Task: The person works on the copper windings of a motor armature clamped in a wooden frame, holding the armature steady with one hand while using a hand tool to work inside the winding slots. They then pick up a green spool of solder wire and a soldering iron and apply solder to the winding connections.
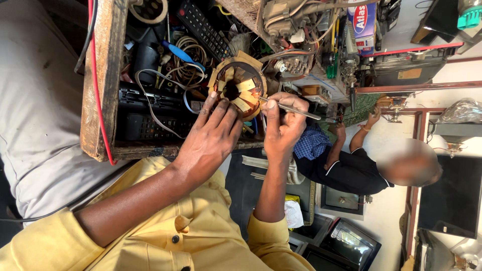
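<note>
My left hand [211, 138] gripped the motor coil [239, 88]; my right hand [282, 125] pinched a metal pick [293, 108]. A slip might have nicked the windings.

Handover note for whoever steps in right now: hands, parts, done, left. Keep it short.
Left hand: fingers steady the round motor stator from below, over the wooden crate of remotes and cables.
Right hand: pinches a thin metal tool, tip at the stator's edge by the copper winding.
Done: yellowish insulation strips sit in several slots around the bore.
Left: winding still exposed at the tool side; how far along cannot be told.
Another person in a black shirt works beyond.
</note>
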